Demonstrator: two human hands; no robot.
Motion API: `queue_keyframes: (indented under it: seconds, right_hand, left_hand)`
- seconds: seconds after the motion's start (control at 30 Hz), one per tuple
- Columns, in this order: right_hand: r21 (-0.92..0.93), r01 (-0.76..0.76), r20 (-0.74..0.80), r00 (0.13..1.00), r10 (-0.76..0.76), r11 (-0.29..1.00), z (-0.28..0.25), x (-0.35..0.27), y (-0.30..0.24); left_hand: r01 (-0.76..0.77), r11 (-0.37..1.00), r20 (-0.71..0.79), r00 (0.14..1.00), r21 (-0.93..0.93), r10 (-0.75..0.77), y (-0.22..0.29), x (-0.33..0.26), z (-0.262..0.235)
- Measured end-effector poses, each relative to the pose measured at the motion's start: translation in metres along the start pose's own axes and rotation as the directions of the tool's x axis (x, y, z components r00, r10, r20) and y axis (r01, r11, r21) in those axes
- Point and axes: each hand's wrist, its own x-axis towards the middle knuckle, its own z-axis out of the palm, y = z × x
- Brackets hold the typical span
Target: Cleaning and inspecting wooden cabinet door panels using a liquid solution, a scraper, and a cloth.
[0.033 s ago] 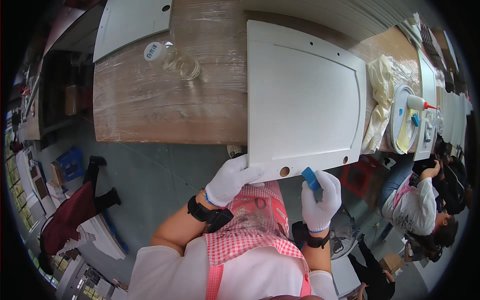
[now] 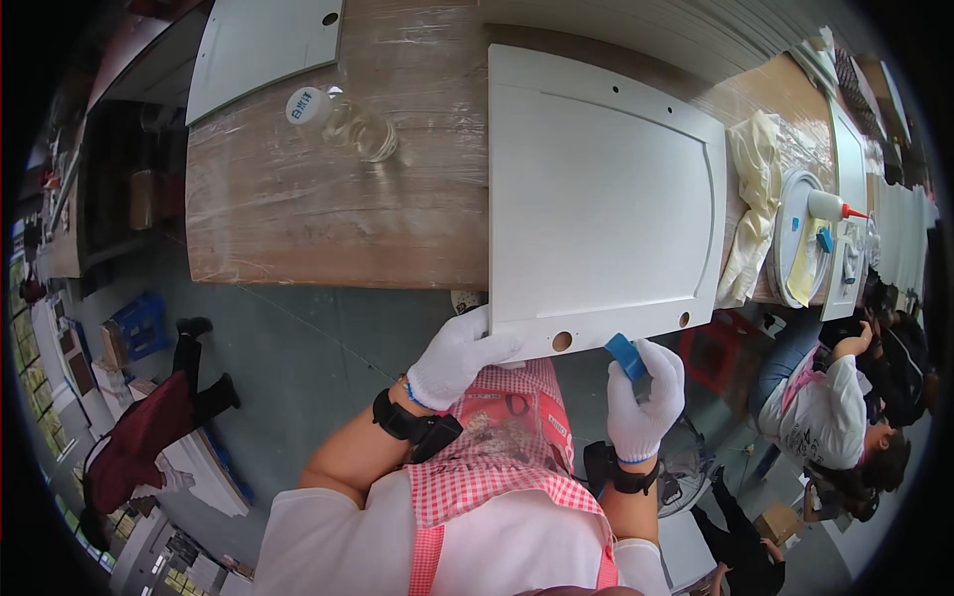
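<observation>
A white cabinet door panel [image 2: 606, 199] with a recessed middle and round holes lies over the table, its near edge jutting past the table's front. My left hand [image 2: 460, 363], in a white knit glove, is closed on the panel's near left corner, thumb on top and the other fingers mostly hidden below. My right hand [image 2: 646, 399], gloved alike, pinches a small curved blue block [image 2: 625, 356] between thumb and fingers. The block is at the panel's near edge, between the two larger holes; whether it touches the edge, I cannot tell.
Plastic film covers the brown table [image 2: 427, 233]. A clear bottle [image 2: 363, 131] with a white cap and another white panel [image 2: 260, 50] are at left. To the right are a cream cloth [image 2: 752, 199], a round lid [image 2: 790, 238] and a red-tipped squeeze bottle [image 2: 827, 206]. People are on both sides.
My right hand with the blue block has shifted slightly right. The panel has moved a little to the left and nearer me, my left hand still on its corner.
</observation>
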Motion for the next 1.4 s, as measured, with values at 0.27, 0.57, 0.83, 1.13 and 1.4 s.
queue_keyframes:
  seconds: [0.27,0.57,0.83,1.13,1.4]
  right_hand:
    - [0.373,-0.166,-0.224,0.939,0.262,0.913,-0.042,0.056,0.019]
    - [0.324,0.1,0.082,0.988,-0.134,0.941,0.049,0.173,0.005]
    - [0.076,0.467,0.269,0.841,-0.469,0.881,0.157,0.197,-0.002]
    - [0.002,0.46,0.301,0.846,-0.439,0.888,0.161,0.19,0.002]
    - [0.007,0.523,0.306,0.81,-0.5,0.852,0.162,0.19,0.0]
  left_hand:
    - [-0.145,0.982,-0.077,0.988,-0.122,0.136,-0.012,0.029,-0.016]
    - [0.171,0.982,-0.114,0.98,0.074,-0.162,-0.061,0.029,-0.031]
    - [0.134,0.982,-0.166,0.98,0.133,-0.111,-0.064,0.032,-0.029]
    - [0.096,0.973,-0.086,0.993,0.21,-0.079,-0.057,0.031,-0.039]
    - [0.103,0.972,-0.089,0.992,0.21,-0.086,-0.051,0.031,-0.04]
